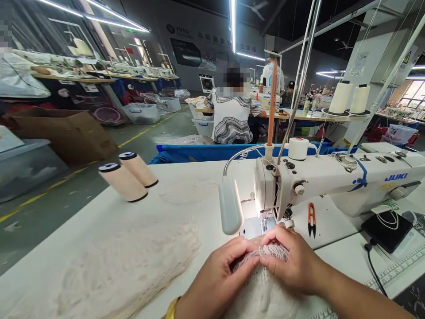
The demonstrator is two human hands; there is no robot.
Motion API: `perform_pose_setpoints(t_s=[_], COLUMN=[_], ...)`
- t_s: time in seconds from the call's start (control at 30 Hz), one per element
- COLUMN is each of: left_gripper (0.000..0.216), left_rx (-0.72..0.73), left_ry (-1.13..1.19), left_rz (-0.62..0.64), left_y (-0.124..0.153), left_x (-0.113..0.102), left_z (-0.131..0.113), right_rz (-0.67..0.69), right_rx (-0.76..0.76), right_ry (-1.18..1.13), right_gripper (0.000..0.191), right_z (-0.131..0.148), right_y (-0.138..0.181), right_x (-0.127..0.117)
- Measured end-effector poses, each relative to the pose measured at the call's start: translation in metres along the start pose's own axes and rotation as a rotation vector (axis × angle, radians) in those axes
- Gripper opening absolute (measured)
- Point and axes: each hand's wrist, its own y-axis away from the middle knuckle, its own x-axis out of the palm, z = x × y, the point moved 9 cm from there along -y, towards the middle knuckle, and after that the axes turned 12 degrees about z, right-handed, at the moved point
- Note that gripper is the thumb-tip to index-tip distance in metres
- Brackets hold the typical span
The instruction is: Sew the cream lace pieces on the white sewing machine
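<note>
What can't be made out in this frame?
- Needle and presser foot: hidden in the head view behind the lamp and the glare beneath the machine.
- Fabric edge being pinched: covered by the left hand and right hand.
- Rest of the knit piece: cut off by the bottom edge.
- Wall sign lettering: too small and dim.

Garment factory floor: sewing machine [332, 181], thread cones [128, 176], rows of worktables [73, 79].

Grey floor [99, 186] with yellow lines, ceiling light strips [233, 26], possibly windows far right.
</note>
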Motion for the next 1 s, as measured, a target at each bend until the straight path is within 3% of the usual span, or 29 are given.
perform_pose_setpoints(t_s=[0.27,0.57,0.67,1.0], left_gripper=[0.023,0.024,0.022,0.022], left_rx=[0.080,0.117,0.129,0.085], left_ry=[-0.068,-0.090,-0.090,0.007], left_rz=[-0.002,-0.012,-0.014,0.031], left_y=[0.003,0.002,0.002,-0.002], left_x=[0.002,0.003,0.002,0.006], left_z=[-0.010,-0.015,-0.016,-0.015], right_rz=[-0.040,-0.032,-0.027,-0.056], right_rx=[-0.060,-0.014,-0.049,-0.117], right_ry=[-0.062,-0.094,-0.084,-0.095], right_gripper=[0.006,0.012,0.006,0.004], right_z=[0.005,0.001,0.005,0.008], right_y=[-0.001,0.000,0.000,0.000], right_x=[-0.002,-0.002,-0.001,-0.003])
